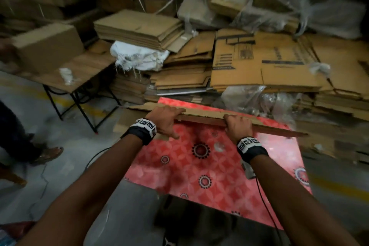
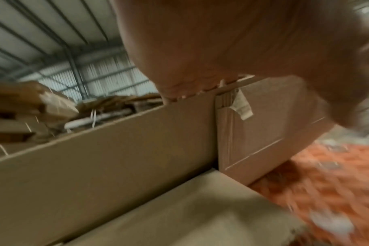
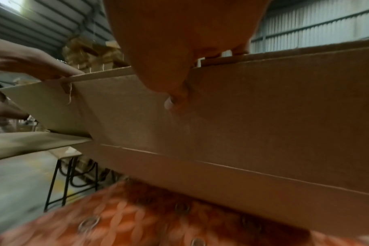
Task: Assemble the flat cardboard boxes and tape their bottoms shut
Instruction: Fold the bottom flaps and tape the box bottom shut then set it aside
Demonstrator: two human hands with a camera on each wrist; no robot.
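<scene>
dim warehouse light | daylight through far wall panels | heavy motion blur, wrist views | wide-angle bending at edges

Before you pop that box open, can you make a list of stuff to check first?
1. Left hand grips the top edge of the flat cardboard box: ok.
2. Right hand grips the same edge further along: ok.
3. Box is over the red patterned table, with bare table in front of it: ok.
4. Box is opened into shape: not ok, it looks folded flat.
5. Bottom flaps folded and taped: not ok, the wrist views show flaps loose and no tape across them.
6. Tape within reach: cannot tell, none shows in any view.
</scene>
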